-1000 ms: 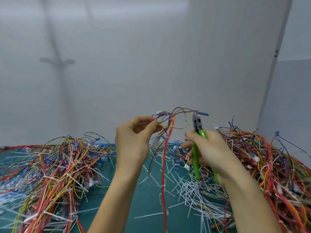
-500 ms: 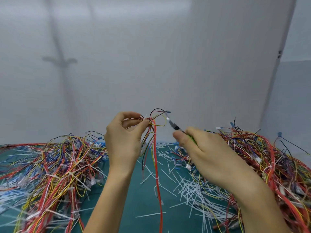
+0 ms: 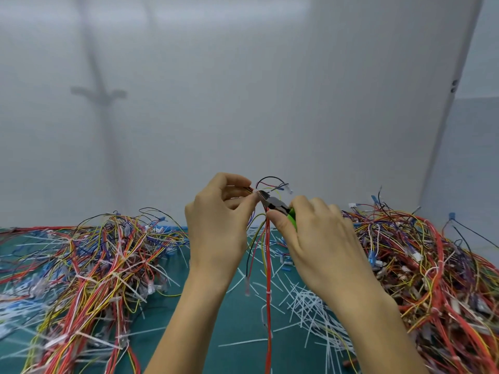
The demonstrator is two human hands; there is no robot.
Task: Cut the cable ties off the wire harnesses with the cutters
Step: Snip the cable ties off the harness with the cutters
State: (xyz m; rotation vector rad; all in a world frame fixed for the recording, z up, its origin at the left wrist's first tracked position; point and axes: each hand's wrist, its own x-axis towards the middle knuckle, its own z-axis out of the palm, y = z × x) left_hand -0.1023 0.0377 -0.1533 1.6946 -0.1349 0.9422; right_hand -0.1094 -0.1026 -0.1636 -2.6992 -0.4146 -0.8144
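My left hand point(image 3: 218, 225) pinches the top of a wire harness point(image 3: 267, 265) between thumb and fingers, holding it up above the table. Its red, yellow and black wires hang down from the pinch. My right hand point(image 3: 321, 244) grips green-handled cutters point(image 3: 275, 205), and the dark jaws point left with their tip right at my left fingertips, where a white cable tie point(image 3: 258, 193) sits. Whether the jaws are around the tie I cannot tell. Another white tie point(image 3: 268, 292) wraps the red wires lower down.
A big pile of tied harnesses point(image 3: 89, 268) covers the green table point(image 3: 205, 319) at the left. Another pile point(image 3: 429, 268) fills the right side. Cut white tie pieces point(image 3: 310, 303) litter the middle under my right forearm. A grey wall stands close behind.
The cutters swung from upright to pointing left and their tip has closed in on my left fingertips. Both hands have come together.
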